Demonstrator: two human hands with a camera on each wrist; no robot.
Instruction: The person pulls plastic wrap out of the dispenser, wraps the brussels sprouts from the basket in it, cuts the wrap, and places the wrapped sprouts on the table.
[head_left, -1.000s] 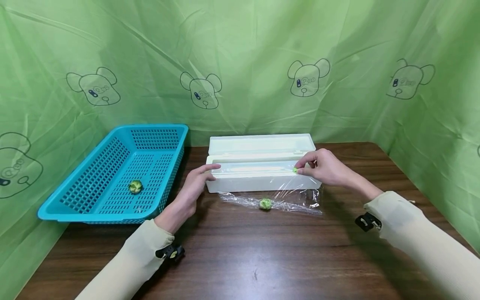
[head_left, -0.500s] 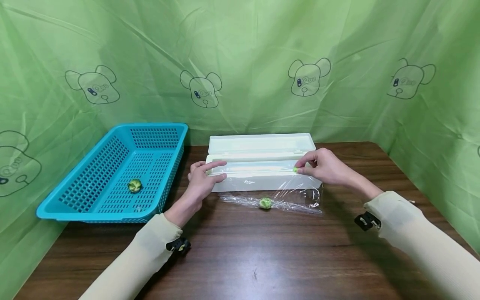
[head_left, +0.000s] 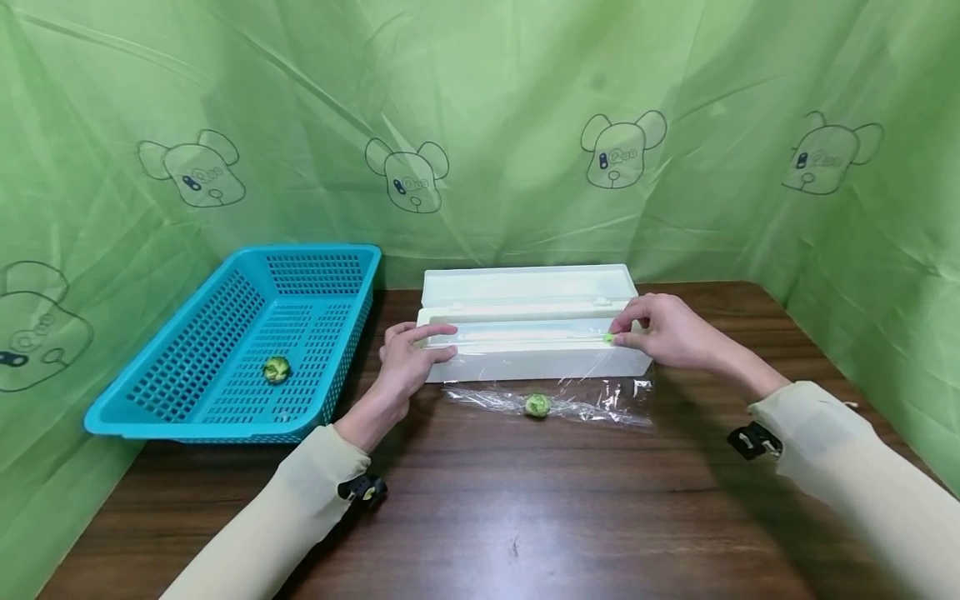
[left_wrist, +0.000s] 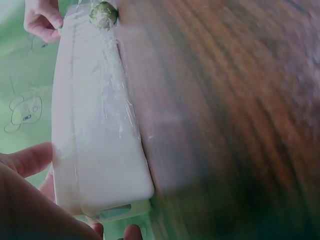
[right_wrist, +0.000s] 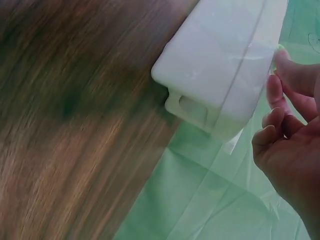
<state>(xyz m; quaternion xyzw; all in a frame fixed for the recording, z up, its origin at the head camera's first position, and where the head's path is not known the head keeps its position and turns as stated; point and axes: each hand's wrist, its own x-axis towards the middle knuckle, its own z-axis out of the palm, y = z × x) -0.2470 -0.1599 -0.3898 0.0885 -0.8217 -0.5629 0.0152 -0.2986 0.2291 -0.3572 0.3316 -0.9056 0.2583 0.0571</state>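
Observation:
A white cling film dispenser (head_left: 536, 364) lies on the table with its lid (head_left: 528, 285) raised at the back. My left hand (head_left: 403, 362) grips its left end, thumb in front; the left wrist view shows fingers round that end. Near the right end, my right hand (head_left: 671, 332) pinches a small green slider (head_left: 608, 337) on the dispenser's cutting rail between thumb and index finger. Clear cling film (head_left: 592, 407) hangs over the front onto the table, bunched along its near edge. A small round green vegetable, like a Brussels sprout (head_left: 537, 406), sits at the bunched film.
A blue plastic basket (head_left: 352, 358) stands left of the dispenser, with another small green sprout (head_left: 277, 370) inside. The brown wooden table (head_left: 517, 517) extends in front. A green curtain (head_left: 510, 100) closes off the back and sides.
My left hand has moved right and closed round the dispenser's left end. The right hand and the green slider have shifted slightly right along the rail. The view has shifted a little.

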